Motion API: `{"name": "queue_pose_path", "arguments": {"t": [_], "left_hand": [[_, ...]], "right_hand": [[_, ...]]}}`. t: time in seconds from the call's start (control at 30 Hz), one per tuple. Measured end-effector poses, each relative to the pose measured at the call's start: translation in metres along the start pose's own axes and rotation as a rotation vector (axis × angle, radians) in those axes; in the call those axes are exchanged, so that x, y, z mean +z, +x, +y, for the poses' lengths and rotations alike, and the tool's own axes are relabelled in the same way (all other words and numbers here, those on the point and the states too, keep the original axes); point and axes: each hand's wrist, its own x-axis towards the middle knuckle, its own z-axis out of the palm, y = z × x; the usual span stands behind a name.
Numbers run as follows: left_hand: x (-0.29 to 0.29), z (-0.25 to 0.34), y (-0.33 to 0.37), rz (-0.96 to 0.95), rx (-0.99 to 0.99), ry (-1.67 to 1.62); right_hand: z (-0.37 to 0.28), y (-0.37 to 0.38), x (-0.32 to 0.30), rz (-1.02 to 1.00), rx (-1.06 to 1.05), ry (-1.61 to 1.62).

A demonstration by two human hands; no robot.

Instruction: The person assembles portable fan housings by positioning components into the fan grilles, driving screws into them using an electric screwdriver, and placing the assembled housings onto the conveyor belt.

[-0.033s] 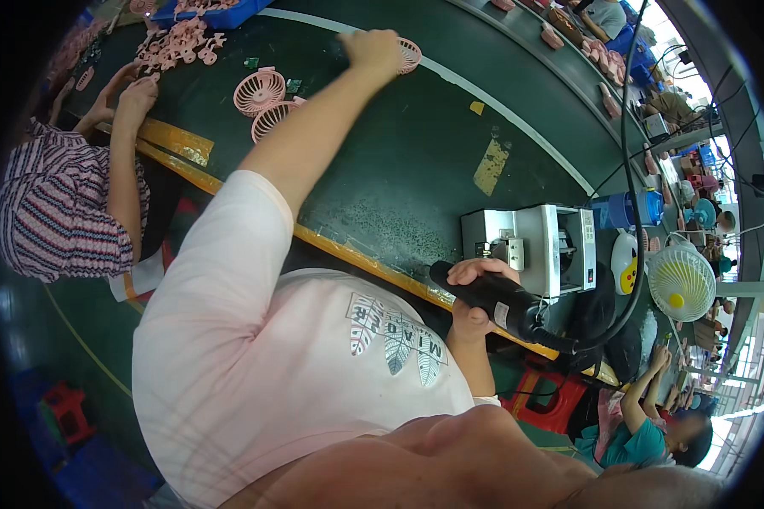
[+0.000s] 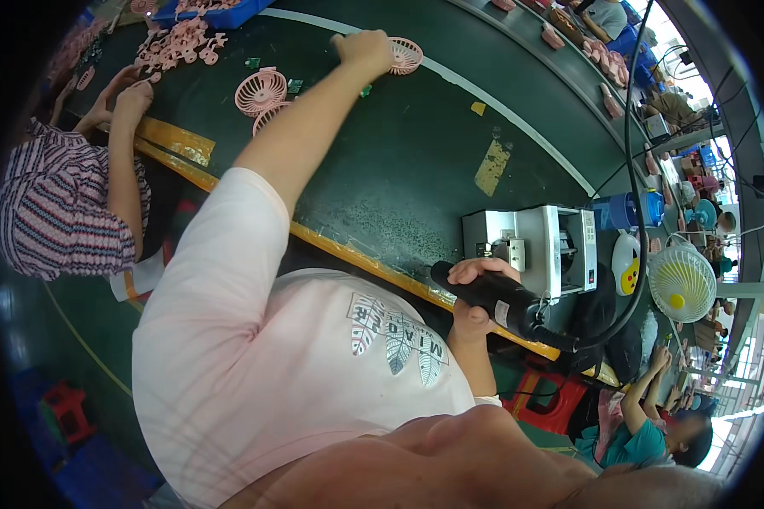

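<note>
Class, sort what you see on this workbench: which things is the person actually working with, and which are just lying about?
In use:
- left hand on a pink fan grille
- right hand holding a black electric screwdriver

Lying about:
- two other pink grilles
- grey machine
- white desk fan

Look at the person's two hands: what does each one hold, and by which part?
The right hand grips a black corded power tool around its barrel. The left hand reaches to a pink fan grille at its rim; whether it grips cannot be told.

Bright daylight enters from the upper right and looks overexposed there; strong fisheye bending darkens the rim, and far details seem slightly soft.
</note>
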Motion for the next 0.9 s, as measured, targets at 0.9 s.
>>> {"name": "queue_pose_path", "arguments": {"t": [0.9], "left_hand": [[-0.004,-0.018,-0.29,0.064,0.765,-0.563]], "right_hand": [[-0.055,0.04,-0.03,0.008,-0.284,-0.148]]}}
